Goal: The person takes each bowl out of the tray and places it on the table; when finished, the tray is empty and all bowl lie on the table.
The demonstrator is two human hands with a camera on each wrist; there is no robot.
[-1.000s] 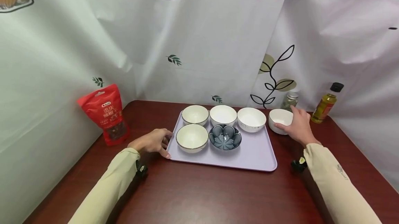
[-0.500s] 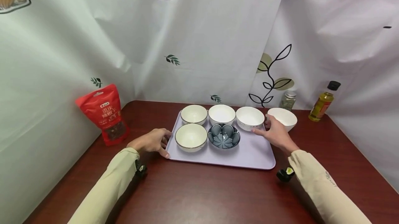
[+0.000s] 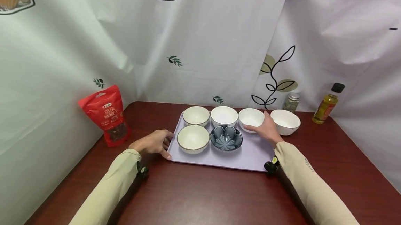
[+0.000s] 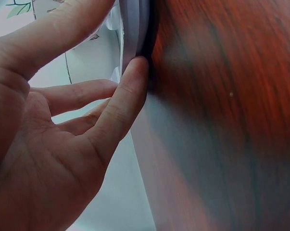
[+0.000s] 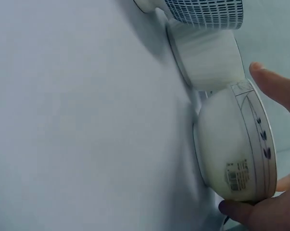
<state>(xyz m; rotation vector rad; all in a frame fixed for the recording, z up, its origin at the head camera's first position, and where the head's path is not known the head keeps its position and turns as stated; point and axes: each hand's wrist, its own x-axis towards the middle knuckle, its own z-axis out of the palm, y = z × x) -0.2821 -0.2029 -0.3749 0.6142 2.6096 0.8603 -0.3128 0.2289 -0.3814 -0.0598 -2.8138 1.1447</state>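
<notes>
A lilac tray (image 3: 250,157) bears several bowls. My left hand (image 3: 155,141) holds the tray's front left corner, and in the left wrist view a fingertip presses the tray edge (image 4: 134,29). My right hand (image 3: 266,129) spans the white bowl (image 3: 250,117) at the tray's back right. In the right wrist view, thumb and fingers lie on opposite sides of that bowl (image 5: 221,144), near its patterned rim. Left of it stand another white bowl (image 3: 223,115) and a cream bowl (image 3: 196,115); in front are a larger cream bowl (image 3: 193,138) and a blue petal-patterned bowl (image 3: 225,138).
Just off the tray's right side, a white bowl (image 3: 285,122) stands on the dark wooden table (image 3: 206,197). Behind it are a small spice jar (image 3: 291,102) and an oil bottle (image 3: 326,107). A red food pouch (image 3: 108,115) leans at the left wall.
The right hand let go of the white bowl off the tray and moved left to the bowl at the tray's back right. The left hand stays on the tray corner.
</notes>
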